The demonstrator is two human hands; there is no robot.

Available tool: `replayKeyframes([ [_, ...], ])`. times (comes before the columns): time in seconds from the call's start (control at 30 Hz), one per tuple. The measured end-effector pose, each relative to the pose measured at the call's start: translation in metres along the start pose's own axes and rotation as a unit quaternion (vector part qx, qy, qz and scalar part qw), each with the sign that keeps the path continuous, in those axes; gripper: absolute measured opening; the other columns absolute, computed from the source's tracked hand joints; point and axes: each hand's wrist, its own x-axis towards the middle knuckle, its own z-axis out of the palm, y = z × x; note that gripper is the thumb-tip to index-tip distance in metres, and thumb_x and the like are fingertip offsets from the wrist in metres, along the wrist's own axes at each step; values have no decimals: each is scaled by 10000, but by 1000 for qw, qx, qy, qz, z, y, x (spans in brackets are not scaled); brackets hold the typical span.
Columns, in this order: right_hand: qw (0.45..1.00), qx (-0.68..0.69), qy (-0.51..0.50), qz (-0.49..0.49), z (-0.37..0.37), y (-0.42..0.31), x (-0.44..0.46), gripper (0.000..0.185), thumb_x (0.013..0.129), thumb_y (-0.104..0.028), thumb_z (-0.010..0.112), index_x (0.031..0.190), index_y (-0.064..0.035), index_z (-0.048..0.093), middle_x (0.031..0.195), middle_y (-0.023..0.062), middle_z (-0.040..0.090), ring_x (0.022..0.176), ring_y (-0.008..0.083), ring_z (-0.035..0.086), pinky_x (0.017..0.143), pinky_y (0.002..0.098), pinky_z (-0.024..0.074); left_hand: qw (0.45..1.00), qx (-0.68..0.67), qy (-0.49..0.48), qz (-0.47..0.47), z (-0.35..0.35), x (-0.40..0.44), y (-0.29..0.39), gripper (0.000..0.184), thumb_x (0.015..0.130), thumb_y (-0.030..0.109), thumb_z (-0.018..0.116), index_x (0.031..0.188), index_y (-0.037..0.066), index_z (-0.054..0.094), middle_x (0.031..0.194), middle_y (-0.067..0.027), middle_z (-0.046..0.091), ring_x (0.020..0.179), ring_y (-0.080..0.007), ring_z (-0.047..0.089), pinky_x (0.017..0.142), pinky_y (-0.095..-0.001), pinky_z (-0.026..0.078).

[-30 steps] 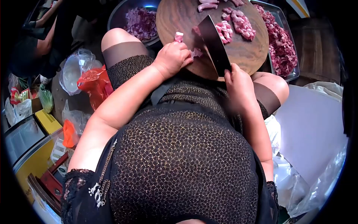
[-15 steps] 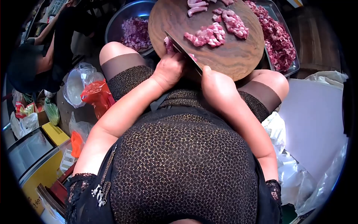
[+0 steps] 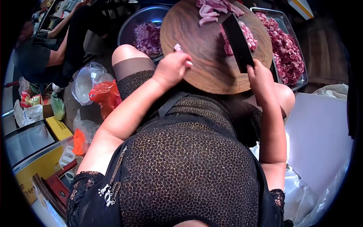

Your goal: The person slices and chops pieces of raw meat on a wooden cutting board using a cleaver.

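Note:
My right hand (image 3: 261, 77) grips the handle of a broad dark cleaver (image 3: 238, 43). Its blade lies over the right part of a round wooden chopping board (image 3: 204, 72), partly covering a heap of cut pink meat (image 3: 247, 36). At the board's left edge, my left hand (image 3: 173, 69) is closed with curled fingers, and a small pale end of a meat piece (image 3: 177, 47) sticks out beyond it. Longer meat strips (image 3: 208, 11) lie on the far side of the board.
A metal bowl (image 3: 126, 32) of chopped meat stands left of the board, and a metal tray (image 3: 300, 81) heaped with meat stands right. A red plastic bag (image 3: 106, 97) lies beside my left knee. Another person (image 3: 34, 62) sits bent over at far left.
The cleaver has moved from beside my left hand to the right, over the cut meat. Several cut pieces from mid-board are now gathered or hidden behind the blade. The view has shifted slightly.

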Motion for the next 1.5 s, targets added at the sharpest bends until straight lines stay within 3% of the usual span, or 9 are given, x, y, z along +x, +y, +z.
replayKeyframes([
  [0.17, 943, 297, -110, 104, -23, 4, 8, 125, 987, -160, 566, 934, -48, 549, 593, -27, 468, 450, 74, 430, 406, 247, 341, 981, 32, 40, -187, -6, 20, -29, 277, 839, 220, 714, 950, -22, 639, 821, -146, 684, 695, -218, 681, 702, -347, 546],
  [0.43, 871, 479, -10, 109, -9, 38, 37, 154, 989, -183, 565, 887, -74, 528, 624, 0, 519, 465, 102, 498, 430, 260, 427, 942, -124, -153, -272, 38, 89, -5, 207, 812, 175, 681, 914, -5, 692, 810, -155, 707, 722, -277, 707, 705, -374, 565],
  [0.6, 819, 555, 29, 141, -19, 41, 40, 139, 966, -182, 599, 910, -78, 526, 649, 4, 527, 468, 114, 518, 430, 274, 452, 924, -283, -239, -90, 72, 147, 27, 654, 799, -44, 601, 1431, -44, 433, 1183, -81, 675, 1053, -152, 636, 796, -276, 548],
  [0.8, 866, 472, -113, 124, -34, 34, 35, 68, 904, -82, 554, 955, -39, 541, 630, 8, 538, 459, 114, 504, 414, 264, 408, 953, -227, 30, -198, 73, 198, -41, 276, 868, 102, 655, 1130, 31, 706, 1010, -65, 720, 880, -141, 679, 804, -266, 540],
  [0.97, 901, 301, -305, 67, -26, 25, 27, 223, 885, -76, 554, 1079, 8, 626, 670, 26, 572, 608, 111, 538, 545, 293, 455, 965, 107, -171, -166, 47, 220, -63, 411, 826, 425, 735, 1024, 66, 738, 905, -149, 715, 818, -286, 703, 773, -381, 556],
  [1.17, 973, 191, -128, 4, -9, 42, 40, 271, 883, -106, 570, 1123, 3, 634, 740, 134, 662, 666, 232, 643, 640, 386, 521, 909, 306, -264, -98, 41, 224, -44, 476, 809, 488, 723, 1049, 77, 710, 980, -172, 713, 937, -341, 682, 817, -446, 532],
  [1.23, 993, 109, -21, 52, -9, 34, 40, 264, 866, -152, 525, 1050, -3, 642, 925, 257, 684, 910, 421, 660, 832, 503, 510, 927, 244, -269, -94, 28, 216, -25, 475, 807, 476, 727, 1120, 121, 682, 987, -174, 709, 952, -340, 682, 834, -436, 532],
  [1.37, 994, 93, -19, 54, -3, 32, 42, 264, 875, -155, 506, 1046, -2, 637, 953, 258, 683, 941, 420, 654, 852, 513, 505, 915, -186, -214, -288, 16, 190, -52, 316, 821, 154, 704, 1087, -7, 648, 921, -145, 723, 904, -220, 712, 738, -334, 579],
  [1.5, 993, 103, -41, 51, -4, 29, 43, 254, 863, -134, 498, 1022, 5, 640, 961, 260, 680, 955, 420, 650, 867, 508, 500, 861, -452, -148, -179, -16, 175, -29, 324, 845, -4, 544, 1165, -19, 588, 1046, -173, 703, 926, -252, 707, 842, -391, 581],
])
